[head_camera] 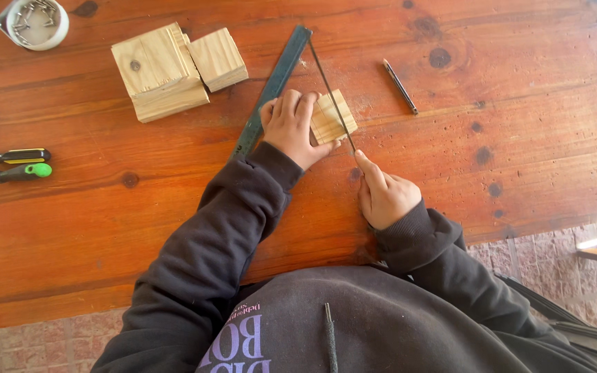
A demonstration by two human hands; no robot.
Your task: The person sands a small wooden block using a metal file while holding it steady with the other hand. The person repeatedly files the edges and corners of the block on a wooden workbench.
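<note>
Head view: we are pressing our left hand (290,126) flat on a small wood block (335,117) lying on the table (174,200) beside a ruler (273,86). Our right hand (383,195) is gripping a thin saw blade (331,93) crossing the block.

Support surface: a reddish-brown varnished wooden plank desk (519,138) with dark knots and lengthwise seams between the boards.

Items lying directly on it:
- Far left corner — a round white container of metal screws (36,21).
- Just right of that, a stack of pale square pine blocks (164,69), with a further block leaning against its right side.
- Left edge — two screwdrivers side by side, one black-and-yellow-handled (19,156), one black-and-green-handled (22,172).
- Centre — a long dark metal ruler (274,86) set diagonally, and a small pale wooden block (333,117) beside it.
- Right of centre, well apart — a dark pencil (400,86), also diagonal.
</note>
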